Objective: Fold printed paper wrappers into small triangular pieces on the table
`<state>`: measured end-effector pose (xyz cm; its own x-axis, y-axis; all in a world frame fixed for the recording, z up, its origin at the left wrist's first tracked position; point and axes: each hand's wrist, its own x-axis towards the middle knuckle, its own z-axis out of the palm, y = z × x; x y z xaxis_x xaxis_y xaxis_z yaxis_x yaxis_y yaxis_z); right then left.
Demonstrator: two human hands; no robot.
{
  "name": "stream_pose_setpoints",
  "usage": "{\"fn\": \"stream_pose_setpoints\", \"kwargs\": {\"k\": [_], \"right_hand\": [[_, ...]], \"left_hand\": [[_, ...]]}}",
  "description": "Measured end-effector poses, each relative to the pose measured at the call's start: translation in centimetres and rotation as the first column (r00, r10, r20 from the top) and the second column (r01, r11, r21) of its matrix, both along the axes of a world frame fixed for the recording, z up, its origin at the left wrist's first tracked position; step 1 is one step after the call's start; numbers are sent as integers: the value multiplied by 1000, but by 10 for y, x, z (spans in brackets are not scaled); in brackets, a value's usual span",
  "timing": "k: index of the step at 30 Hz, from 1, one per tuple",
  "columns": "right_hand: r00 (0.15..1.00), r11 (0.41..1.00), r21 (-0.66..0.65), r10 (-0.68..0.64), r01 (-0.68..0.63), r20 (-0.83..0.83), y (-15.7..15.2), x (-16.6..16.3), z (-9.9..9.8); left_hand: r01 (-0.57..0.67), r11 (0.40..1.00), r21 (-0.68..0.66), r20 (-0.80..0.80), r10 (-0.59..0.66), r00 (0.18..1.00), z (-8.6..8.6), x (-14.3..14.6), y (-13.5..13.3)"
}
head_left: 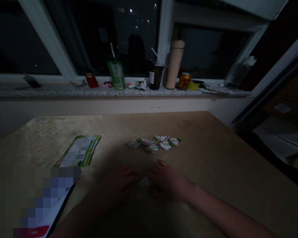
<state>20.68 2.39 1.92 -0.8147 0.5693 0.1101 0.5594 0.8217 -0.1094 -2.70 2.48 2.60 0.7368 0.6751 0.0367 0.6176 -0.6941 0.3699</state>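
Note:
In dim light, a small pale packet (145,181) shows between my two hands, low over the table; its details are blurred. My left hand (120,181) is curled at its left side, fingertips at its edge and thumb mostly in shadow. From the right, my right hand (167,178) closes on the same packet with bent fingers. Just beyond the hands lie several small, pointed white-and-green packets, among them a front one (152,148) and a rightmost one (176,141). A flat green-and-white printed pouch (79,152) rests on the table to the left.
A phone-like device (57,206), partly pixelated, lies at the table's (213,158) lower left. Along the stone windowsill (72,92) stand a green cup (117,75), a dark drink cup (156,76), a tall pink flask (174,66), an orange can (184,81) and a red jar (91,80).

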Motion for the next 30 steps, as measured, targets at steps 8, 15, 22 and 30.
{"fn": "stream_pose_setpoints", "kwargs": {"k": [8, 15, 22, 30], "right_hand": [[997, 982, 174, 61, -70, 54, -5, -14, -6], [990, 960, 244, 143, -138, 0, -12, -15, -12], [993, 963, 241, 121, -119, 3, -14, -20, -16], [998, 980, 196, 34, -22, -59, -13, -26, -25]], "left_hand": [[-17, 999, 36, 5, 17, 1000, 0, 4, 0], [85, 970, 227, -125, -57, 990, 2, 8, -3], [130, 962, 239, -227, -74, 971, 1, 10, -5], [63, 977, 203, -129, -37, 991, 1, 10, -5]]}}
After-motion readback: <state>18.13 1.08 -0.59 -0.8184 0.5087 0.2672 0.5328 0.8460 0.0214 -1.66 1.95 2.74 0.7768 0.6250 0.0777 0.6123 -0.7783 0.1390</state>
